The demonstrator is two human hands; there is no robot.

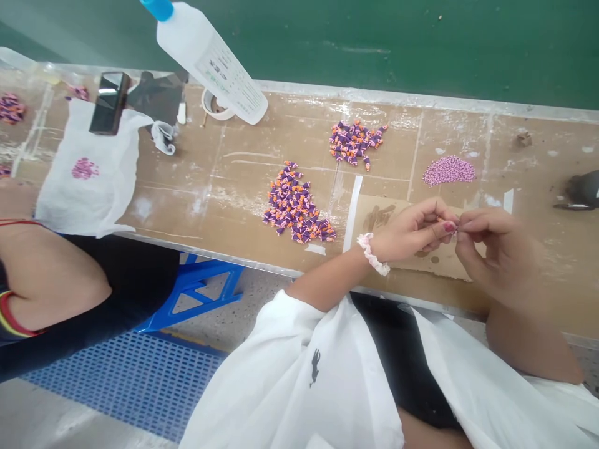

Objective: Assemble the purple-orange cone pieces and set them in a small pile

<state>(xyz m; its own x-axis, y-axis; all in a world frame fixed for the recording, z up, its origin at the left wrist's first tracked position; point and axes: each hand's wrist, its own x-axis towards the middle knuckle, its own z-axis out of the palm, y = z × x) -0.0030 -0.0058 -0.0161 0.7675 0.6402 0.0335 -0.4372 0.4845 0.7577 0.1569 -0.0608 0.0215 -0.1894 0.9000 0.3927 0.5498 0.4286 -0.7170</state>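
My left hand (pixel 418 232) and my right hand (pixel 498 246) meet fingertip to fingertip above a taped-down piece of cardboard (pixel 449 265). Both are closed in a pinch. Whatever sits between the fingers is too small and too covered to name; the right hand is partly smeared by motion. Left of my hands lies a large pile of small purple-and-orange figures (pixel 296 206). A smaller heap of like figures (pixel 353 143) is farther back. Just beyond my fingers is a spread of tiny pink pieces (pixel 450 171).
A white bottle with a blue cap (pixel 210 65) stands beside a tape roll (pixel 216 106). A dark box (pixel 109 103) rests on a white cloth (pixel 56 206) with pink bits. A co-worker's arm (pixel 51 262) is at the left, near a blue stool (pixel 201 287). A black object (pixel 583 189) is at far right.
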